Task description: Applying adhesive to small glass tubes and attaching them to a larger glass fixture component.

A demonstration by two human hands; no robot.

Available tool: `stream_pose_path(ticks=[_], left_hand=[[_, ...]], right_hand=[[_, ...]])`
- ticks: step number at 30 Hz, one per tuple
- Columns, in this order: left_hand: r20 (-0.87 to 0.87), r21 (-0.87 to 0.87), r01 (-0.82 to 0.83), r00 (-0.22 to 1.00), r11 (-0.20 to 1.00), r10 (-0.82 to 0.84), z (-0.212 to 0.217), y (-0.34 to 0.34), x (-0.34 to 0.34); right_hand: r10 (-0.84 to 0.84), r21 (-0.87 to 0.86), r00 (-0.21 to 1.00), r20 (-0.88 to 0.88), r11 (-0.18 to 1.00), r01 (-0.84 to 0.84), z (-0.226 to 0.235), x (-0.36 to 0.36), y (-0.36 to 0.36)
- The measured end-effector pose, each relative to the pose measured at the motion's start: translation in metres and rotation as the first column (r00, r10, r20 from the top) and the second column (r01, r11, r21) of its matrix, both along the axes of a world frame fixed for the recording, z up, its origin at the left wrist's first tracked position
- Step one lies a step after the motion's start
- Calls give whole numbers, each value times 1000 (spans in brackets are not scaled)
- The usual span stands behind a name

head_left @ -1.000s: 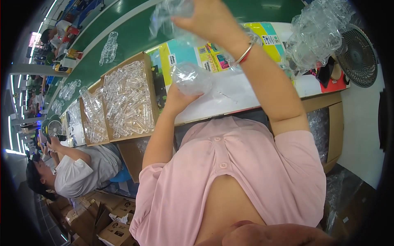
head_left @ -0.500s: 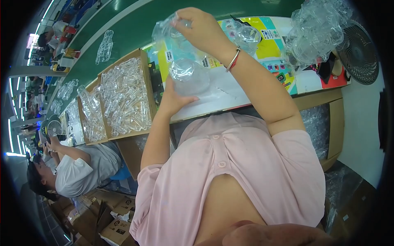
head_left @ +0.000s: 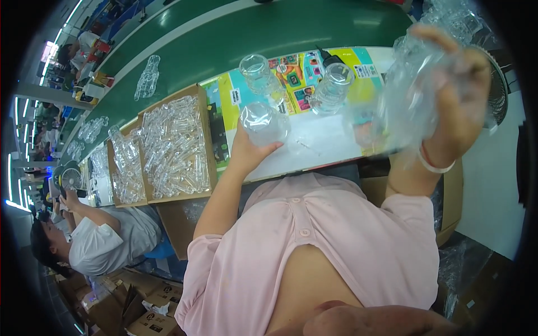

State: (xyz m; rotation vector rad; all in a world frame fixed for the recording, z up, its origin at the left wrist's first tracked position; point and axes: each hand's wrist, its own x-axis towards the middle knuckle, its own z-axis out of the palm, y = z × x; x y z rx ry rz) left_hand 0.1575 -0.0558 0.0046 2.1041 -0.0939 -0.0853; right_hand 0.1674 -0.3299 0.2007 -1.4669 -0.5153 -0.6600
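Note:
At the middle of the bench, my left hand (head_left: 250, 149) is wrapped round the near side of a clear plastic bottle-shaped container (head_left: 262, 123), its round end facing up. Two similar clear containers stand just beyond: one container (head_left: 258, 74) at the far left, another container (head_left: 333, 88) to the right. Over the bench's right end, my right hand (head_left: 462, 95) is raised and smeared by motion, its fingers curled against blurred clear plastic (head_left: 408, 92). How many pieces that plastic is, I cannot make out. Behind it rises a heap of clear containers (head_left: 451, 19).
Left of my left arm, an open cardboard box (head_left: 210, 151) holds many small clear plastic pieces. A green conveyor belt (head_left: 213, 42) runs along the far side, bearing a clear container (head_left: 148, 78). A black fan (head_left: 497, 92) is at right. Another person (head_left: 115, 235) works at left.
My right hand has swung from the far left of the bench to the heap at the right. The clear container it was handling now stands beyond my left hand, which still grips its container.

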Motion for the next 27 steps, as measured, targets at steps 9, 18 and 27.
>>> stream_pose_path(ticks=[9, 18, 27], left_hand=[[618, -377, 587, 736, 717, -277, 73, -30, -63], [13, 424, 248, 960, 871, -279, 20, 87, -150], [323, 691, -654, 659, 307, 679, -170, 195, -250]], right_hand=[[784, -151, 621, 10, 615, -774, -86, -42, 64], [290, -657, 949, 123, 741, -141, -98, -4, 87], [274, -572, 957, 100, 802, -170, -122, 6, 86]])
